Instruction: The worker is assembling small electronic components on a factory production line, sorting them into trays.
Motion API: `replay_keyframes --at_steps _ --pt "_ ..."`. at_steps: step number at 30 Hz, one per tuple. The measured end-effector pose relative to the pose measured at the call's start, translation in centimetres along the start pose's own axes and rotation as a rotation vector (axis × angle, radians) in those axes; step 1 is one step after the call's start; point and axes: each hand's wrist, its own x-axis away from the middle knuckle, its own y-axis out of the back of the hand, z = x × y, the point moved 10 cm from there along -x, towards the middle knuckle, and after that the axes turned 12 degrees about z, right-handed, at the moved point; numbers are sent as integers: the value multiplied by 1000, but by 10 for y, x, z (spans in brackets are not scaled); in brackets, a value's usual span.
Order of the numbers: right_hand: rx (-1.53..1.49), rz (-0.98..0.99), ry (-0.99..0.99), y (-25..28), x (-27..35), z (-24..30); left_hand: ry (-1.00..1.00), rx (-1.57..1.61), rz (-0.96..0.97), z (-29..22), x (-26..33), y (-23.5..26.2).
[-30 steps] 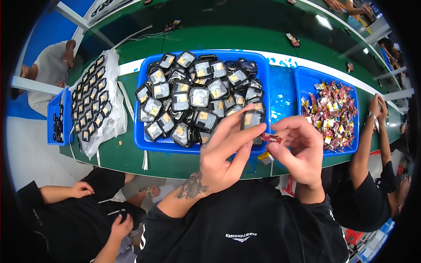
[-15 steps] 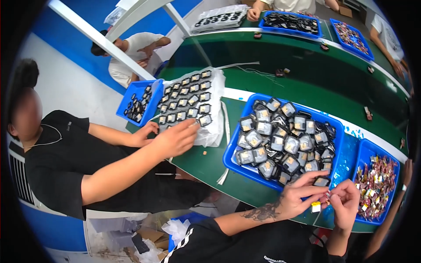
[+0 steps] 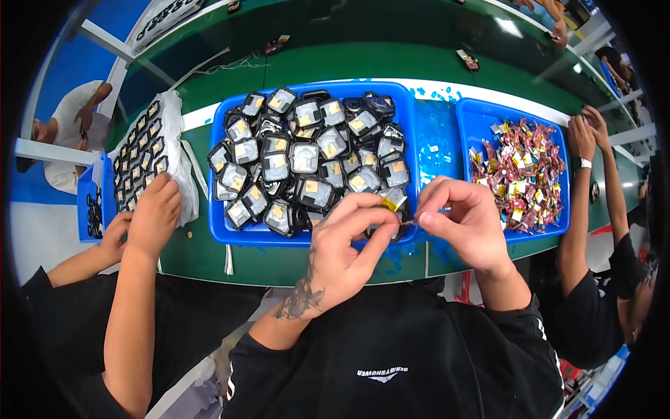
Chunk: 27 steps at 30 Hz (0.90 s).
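Both my hands meet over the front right corner of a blue bin (image 3: 314, 243) piled with square black watch cases (image 3: 304, 158). Between the fingers of my left hand (image 3: 342, 241) is a small battery (image 3: 394, 199) with yellow tape, its silvery face turned up. A reddish wired piece runs from it toward my right hand (image 3: 466, 223). The right thumb and forefinger are pinched at the end of that piece; what exactly they grip is too small to make out. Part of a black case (image 3: 377, 232) shows beneath my left fingers.
To the right, a blue bin (image 3: 513, 234) holds many small batteries with reddish wired parts (image 3: 520, 174). Blue scraps litter the table (image 3: 436, 150) between the bins. At left a co-worker's hand (image 3: 155, 209) reaches to a tray of cases (image 3: 139, 153). Another person's arms (image 3: 581, 181) are at right.
My view has swung to the right. The battery, which hung below my fingers, now sits above my left fingertips. My hands remain close together at the bin's corner.
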Motion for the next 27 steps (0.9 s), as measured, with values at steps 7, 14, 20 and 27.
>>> replay_keyframes --at_steps 7,14,20,27 --pt "379 -61 71 -3 15 20 113 417 117 23 -2 -17" --pt "315 -180 186 -2 12 19 34 643 74 18 2 -18" --pt "547 -66 158 -8 -1 32 116 551 140 25 0 -13" --pt "641 -38 44 -12 -6 25 138 478 131 24 -1 -13"
